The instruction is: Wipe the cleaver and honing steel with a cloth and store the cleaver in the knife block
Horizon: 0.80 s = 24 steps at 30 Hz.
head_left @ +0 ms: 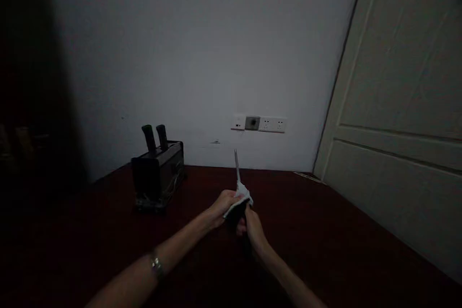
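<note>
A pale wall [202, 48] fills most of the view, with a panelled door [404, 106] on the right, cut off by the top and right edges. Below them a dark red bench [325, 240] runs to the bottom of the picture; its near part is so dim that the surface barely reads. The whole left edge is lost in a black shape [29, 106] that cannot be made out.

A dark knife block [159, 173] stands on the bench near the wall, left of the hands and well apart from them, with two black handles sticking up from its top. A socket strip [259, 123] sits low on the wall above the bench.

Both forearms come in from the bottom edge and meet over the middle of the bench. The left hand [223, 204] has its grip closed on a white cloth [244, 196], pressed around the base of the blade. The right hand [253, 228], just below and touching it, has its grip closed round the dark handle of a knife [237, 166], though the fingers are hard to separate in the gloom. The blade points straight up, held above the bench. A bracelet [156, 264] shows on the left wrist
</note>
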### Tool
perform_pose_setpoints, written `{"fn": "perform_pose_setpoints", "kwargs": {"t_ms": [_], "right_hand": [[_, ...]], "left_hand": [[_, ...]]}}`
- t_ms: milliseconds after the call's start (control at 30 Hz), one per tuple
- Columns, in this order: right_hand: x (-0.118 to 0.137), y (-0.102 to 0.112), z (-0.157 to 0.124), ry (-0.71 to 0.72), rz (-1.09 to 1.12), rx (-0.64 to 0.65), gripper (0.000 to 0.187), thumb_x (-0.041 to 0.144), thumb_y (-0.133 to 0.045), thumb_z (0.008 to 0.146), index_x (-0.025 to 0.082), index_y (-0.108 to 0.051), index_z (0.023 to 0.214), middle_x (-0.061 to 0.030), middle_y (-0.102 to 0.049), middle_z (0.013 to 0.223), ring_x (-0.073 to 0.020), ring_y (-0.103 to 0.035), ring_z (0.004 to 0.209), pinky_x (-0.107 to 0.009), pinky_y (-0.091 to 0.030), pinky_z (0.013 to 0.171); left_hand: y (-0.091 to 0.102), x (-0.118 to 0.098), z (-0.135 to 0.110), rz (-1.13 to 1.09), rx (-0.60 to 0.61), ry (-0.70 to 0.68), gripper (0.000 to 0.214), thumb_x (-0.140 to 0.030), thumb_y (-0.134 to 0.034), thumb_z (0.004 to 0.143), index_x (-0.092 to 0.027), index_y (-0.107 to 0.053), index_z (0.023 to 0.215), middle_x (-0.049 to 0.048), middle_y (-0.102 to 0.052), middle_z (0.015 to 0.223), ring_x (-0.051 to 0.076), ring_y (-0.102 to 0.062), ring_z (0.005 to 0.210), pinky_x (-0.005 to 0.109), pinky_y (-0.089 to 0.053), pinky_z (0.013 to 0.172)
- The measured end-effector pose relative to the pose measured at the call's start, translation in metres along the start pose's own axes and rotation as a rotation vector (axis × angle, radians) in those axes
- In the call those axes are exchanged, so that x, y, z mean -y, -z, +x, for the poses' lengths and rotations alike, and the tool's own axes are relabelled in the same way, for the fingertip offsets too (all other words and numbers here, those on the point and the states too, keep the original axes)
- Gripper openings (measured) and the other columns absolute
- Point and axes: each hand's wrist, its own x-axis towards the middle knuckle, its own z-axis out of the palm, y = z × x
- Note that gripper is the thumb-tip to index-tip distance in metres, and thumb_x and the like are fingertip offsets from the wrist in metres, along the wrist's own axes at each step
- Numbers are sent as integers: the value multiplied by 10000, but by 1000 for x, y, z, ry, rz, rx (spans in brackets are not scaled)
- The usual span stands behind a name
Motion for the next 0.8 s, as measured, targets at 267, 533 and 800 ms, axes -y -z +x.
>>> {"fn": "perform_pose_setpoints", "kwargs": {"t_ms": [267, 533, 800], "right_hand": [[1, -4, 1, 52, 24, 21, 630, 812, -488, 470, 195, -381, 541, 111, -289, 378, -18, -249, 302, -167, -220, 302], [-1, -8, -7, -24, 140, 33, 656, 797, -531, 438, 165, -468, 602, 121, -299, 364, -16, -260, 289, -163, -210, 303], [-6, -13, -10, -47, 180, 43, 618, 777, -527, 495, 171, -469, 595, 123, -278, 351, -19, -246, 282, -167, -184, 304]], "left_hand": [[-5, -2, 13, -30, -100, -105, 473, -506, -697, 548, -69, -627, 713, 41, -601, 601, 97, -519, 507, 192, -355, 473], [-4, -28, 39, -59, -152, -127, 344, -436, -638, 660, -97, -584, 688, 12, -562, 520, 96, -509, 406, 202, -381, 418], [10, -55, 70, -87, -240, -119, 245, -317, -604, 728, -99, -555, 627, 2, -522, 426, 101, -493, 340, 189, -365, 358]]}}
